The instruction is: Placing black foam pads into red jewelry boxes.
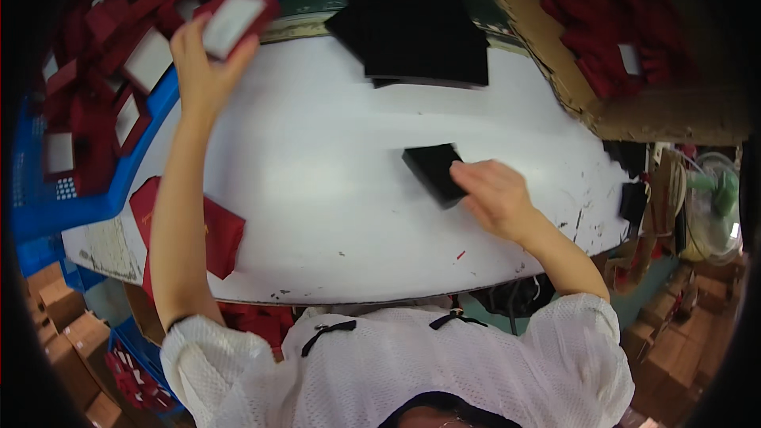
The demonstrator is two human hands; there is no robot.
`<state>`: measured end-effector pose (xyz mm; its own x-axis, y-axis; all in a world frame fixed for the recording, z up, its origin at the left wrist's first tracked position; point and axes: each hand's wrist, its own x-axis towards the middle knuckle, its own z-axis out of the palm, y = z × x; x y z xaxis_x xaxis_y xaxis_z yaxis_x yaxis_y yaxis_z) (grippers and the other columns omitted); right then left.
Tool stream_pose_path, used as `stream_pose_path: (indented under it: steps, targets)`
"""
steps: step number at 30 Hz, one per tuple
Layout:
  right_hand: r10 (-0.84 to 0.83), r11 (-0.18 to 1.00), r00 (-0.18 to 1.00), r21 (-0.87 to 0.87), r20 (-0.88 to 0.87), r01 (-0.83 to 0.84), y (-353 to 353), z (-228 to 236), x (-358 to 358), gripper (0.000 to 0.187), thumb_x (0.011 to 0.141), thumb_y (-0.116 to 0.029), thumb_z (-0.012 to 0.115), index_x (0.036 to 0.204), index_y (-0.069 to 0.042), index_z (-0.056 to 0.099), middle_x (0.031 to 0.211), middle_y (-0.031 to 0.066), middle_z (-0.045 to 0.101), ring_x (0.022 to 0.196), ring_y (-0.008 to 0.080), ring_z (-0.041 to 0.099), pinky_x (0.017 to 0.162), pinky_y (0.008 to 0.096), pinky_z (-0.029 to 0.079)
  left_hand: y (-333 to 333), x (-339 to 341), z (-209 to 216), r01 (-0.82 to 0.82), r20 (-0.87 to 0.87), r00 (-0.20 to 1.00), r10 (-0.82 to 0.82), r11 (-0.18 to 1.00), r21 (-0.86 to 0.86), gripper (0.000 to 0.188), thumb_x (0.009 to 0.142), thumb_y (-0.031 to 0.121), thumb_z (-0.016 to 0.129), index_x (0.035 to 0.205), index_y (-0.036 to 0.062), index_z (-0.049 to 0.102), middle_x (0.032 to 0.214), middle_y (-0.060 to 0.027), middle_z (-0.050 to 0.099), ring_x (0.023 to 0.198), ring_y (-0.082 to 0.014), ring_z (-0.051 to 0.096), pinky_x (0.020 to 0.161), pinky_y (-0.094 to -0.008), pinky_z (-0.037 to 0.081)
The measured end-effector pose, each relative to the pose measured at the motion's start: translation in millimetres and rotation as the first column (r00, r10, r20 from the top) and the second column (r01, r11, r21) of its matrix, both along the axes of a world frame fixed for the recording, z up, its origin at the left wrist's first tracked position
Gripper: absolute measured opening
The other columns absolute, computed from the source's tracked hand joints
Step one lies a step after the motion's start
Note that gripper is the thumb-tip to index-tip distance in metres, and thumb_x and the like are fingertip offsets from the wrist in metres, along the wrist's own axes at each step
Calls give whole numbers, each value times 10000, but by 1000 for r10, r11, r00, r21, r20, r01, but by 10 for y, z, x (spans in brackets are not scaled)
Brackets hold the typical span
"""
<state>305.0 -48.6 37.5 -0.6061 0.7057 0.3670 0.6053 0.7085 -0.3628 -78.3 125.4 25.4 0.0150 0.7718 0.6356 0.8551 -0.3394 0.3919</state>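
Observation:
My left hand [200, 71] is raised at the rim of the blue plastic crate [165, 99], its fingers closed round a small dark red box [265, 8] with a pale face. Over the white tabletop, my right hand [501, 196] grips the right edge of a small black block [432, 170], perhaps a box insert or a stack of pads; its exact kind cannot be made out. Beyond it, black square sheets [424, 36] lie in an uneven, fanned pile. Flat red printed pieces [218, 234] rest on the table, partly hidden behind my left forearm.
Many red boxes [95, 115] with pale faces fill the blue crate. At the far right, a cardboard carton [547, 63] holds more red pieces [602, 28]. A green fan [717, 194] stands right of the white table [317, 150]. Brown cartons [87, 341] are stacked at lower left.

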Motion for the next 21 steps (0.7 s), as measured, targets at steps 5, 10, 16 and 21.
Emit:
stream_pose_path:
  steps: [5,10,16,21]
  targets:
    - [73,915,995,400,-61,-43,80,180,-307,199,637,-116,633,823,-57,674,789,1,551,643,149,512,514,289,372,-1531,909,-256,530,171,842,-512,723,-443,996,560,247,820,1360,18,274,1303,-232,341,1183,-403,357,992,-447,302]
    - [437,893,891,-180,123,-413,95,-128,-583,212,703,-167,653,896,-80,653,899,24,594,766,181,569,615,329,443,-1799,1121,-238,622,119,755,-645,646,-442,961,616,448,756,1373,58,312,1378,-255,255,1189,-430,312,957,-526,260]
    - [-763,532,616,353,-195,770,1711,267,1032,698,687,-433,710,1249,-95,469,1192,164,506,1086,294,510,885,445,419,-1827,875,23,489,-129,727,-675,640,-593,524,677,261,724,1183,261,586,1425,-198,272,1165,-503,287,908,-552,294]
    - [-990,-71,-37,-253,135,965,2163,17,3278,1289,414,-720,740,1454,-211,173,1465,267,166,1347,424,179,1076,536,164,-1930,863,240,415,-212,587,-781,515,-750,475,719,291,703,1168,395,589,1439,28,330,1215,-494,261,878,-551,310]
